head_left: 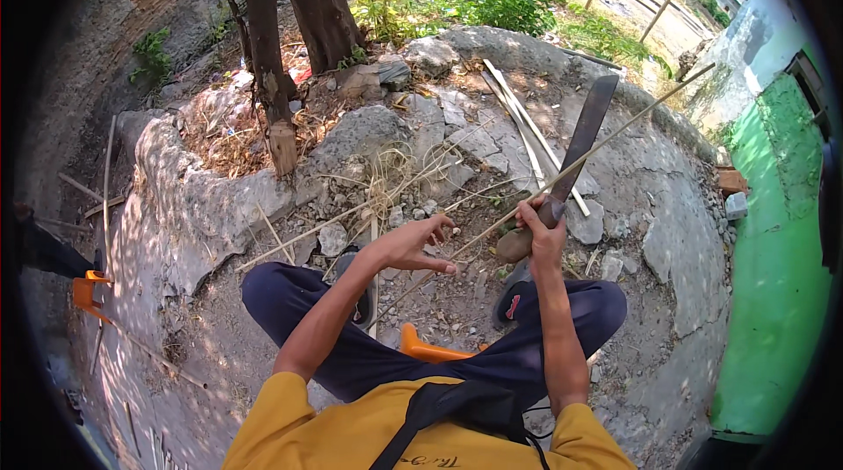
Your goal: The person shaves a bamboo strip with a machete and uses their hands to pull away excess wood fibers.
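Note:
My right hand [543, 231] is closed round a machete [590, 128], whose dark blade points up and away to the right. The machete's rounded wooden handle end [514, 246] sticks out to the left of the fist. A long thin bamboo strip [645, 108] runs slantwise past the same hand, by its thumb and fingers; whether they pinch it too I cannot tell. My left hand [420, 244] is open, fingers apart and curved, just over the strip's lower part. Beneath it lies a tangle of pale bamboo shavings [379, 185].
Two pale slats [531, 132] lie ahead on broken concrete. Tree trunks [316, 9] rise at far left behind a rubble ledge [206, 211]. A green wall [773, 268] bounds the right. An orange stool [426, 345] shows between my legs; at left is another orange seat [88, 290] beside a person's dark-clothed leg [57, 251].

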Demonstrator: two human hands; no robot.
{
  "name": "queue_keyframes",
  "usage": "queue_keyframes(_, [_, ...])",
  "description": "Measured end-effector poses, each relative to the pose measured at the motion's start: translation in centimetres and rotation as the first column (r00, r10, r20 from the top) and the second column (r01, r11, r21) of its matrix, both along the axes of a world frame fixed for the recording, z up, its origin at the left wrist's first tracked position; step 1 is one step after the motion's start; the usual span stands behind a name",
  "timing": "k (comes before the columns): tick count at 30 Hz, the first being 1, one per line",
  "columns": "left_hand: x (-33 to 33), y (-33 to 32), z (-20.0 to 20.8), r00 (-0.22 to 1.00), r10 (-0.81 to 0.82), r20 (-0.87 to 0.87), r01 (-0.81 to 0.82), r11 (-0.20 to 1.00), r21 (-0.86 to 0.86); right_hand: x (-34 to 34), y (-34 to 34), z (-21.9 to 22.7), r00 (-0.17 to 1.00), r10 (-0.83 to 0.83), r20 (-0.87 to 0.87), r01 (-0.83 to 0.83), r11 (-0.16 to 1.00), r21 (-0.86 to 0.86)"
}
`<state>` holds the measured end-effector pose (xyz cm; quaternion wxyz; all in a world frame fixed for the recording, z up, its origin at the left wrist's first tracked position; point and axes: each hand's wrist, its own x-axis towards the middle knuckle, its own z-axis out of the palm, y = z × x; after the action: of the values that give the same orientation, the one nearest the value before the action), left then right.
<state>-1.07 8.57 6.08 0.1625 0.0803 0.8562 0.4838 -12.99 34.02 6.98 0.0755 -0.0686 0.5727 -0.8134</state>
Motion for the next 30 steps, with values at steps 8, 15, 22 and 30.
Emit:
queue_keyframes(8, [1.9,-2.6,-2.3,0.958,-0.086,0.274,0.116,0.989,-0.094,-2.5,3.7,1.2,0.980,-0.186,0.070,0.196,0.965,-0.174])
queue_keyframes(15, [2.4,-3.1,-1.2,0.957,-0.002,0.289,0.010,1.000,-0.026,-4.7,7.3,0.3,0.947,-0.231,0.224,0.297,0.894,-0.336])
queue_keyframes(22, [3.0,-5.3,2.4,0.991,0.063,0.117,-0.063,0.998,-0.003,-5.4,8.0,-0.4,0.912,-0.356,0.206,0.399,0.888,-0.230])
queue_keyframes(30, [3.6,-6.0,4.3,0.946,0.221,0.238,-0.259,0.955,0.144,-4.6,7.6,-0.2,0.905,-0.390,0.170,0.415,0.897,-0.152])
